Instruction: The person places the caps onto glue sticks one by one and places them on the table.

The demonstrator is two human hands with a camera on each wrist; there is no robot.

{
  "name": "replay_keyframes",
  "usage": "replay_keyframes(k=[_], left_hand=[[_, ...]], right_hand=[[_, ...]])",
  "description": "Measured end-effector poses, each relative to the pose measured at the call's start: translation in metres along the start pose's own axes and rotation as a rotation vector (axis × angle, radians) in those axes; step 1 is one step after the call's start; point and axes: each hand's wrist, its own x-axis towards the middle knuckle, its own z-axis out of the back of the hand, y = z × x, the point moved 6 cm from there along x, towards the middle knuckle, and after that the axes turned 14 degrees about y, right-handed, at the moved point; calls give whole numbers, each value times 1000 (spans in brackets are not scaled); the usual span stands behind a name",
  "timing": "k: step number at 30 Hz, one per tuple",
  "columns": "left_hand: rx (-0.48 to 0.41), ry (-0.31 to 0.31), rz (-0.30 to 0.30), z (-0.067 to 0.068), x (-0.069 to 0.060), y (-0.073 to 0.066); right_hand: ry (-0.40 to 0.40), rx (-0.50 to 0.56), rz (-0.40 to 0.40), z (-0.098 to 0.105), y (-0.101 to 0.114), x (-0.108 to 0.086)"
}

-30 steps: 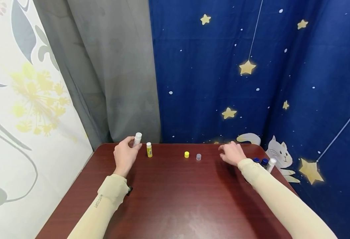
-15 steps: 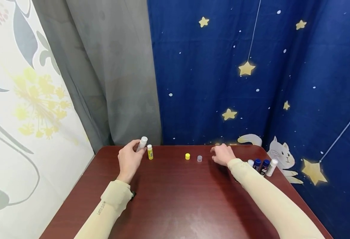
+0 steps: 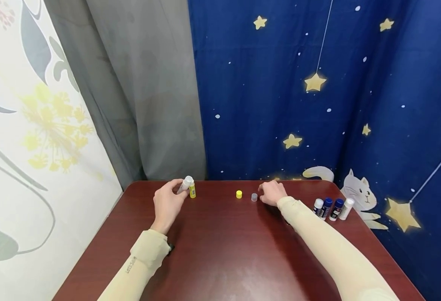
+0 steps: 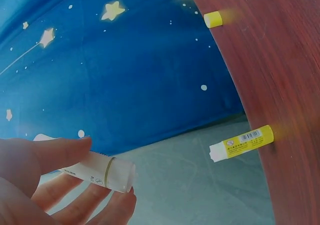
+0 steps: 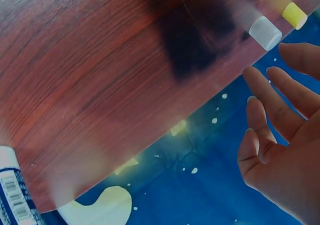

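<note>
My left hand [image 3: 167, 205] grips a white glue stick [image 3: 185, 184], held tilted, its fingers and thumb around the tube [image 4: 107, 171]. In the head view it overlaps a yellow glue stick [image 3: 192, 190], which stands uncapped on the table with its white tip up [image 4: 245, 142]. My right hand [image 3: 274, 193] has relaxed, slightly bent fingers and holds nothing; it is just right of a translucent cap [image 3: 254, 197], with a small gap visible in the right wrist view [image 5: 265, 33]. A yellow cap [image 3: 239, 194] sits left of the translucent one.
Several glue sticks, white [image 3: 346, 209] and dark blue [image 3: 336, 210], stand in a row at the right side of the dark red table [image 3: 220, 251]. Grey [image 3: 164, 104] and blue [image 3: 258, 104] curtains hang behind the far edge.
My left hand has carried the white glue stick rightward, close to the yellow one. My right hand has moved left toward the translucent cap, and the row at the right is uncovered.
</note>
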Motion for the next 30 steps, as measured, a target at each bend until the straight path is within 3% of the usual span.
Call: replay_keyframes(k=[5,12,18,30], left_hand=[[1,-9,-1,2,0,-1],[-9,-15,-40,1,0,-9],[-3,-1,-56,-1,-4,-13],[29,18,-58,-1,-12,-14]], right_hand=[[23,8,-7,-1,7,11],[-22,-30,5,-3,18,23],[-4,-47,26,-11,22,29],[-14,-67,53,-13,24,19]])
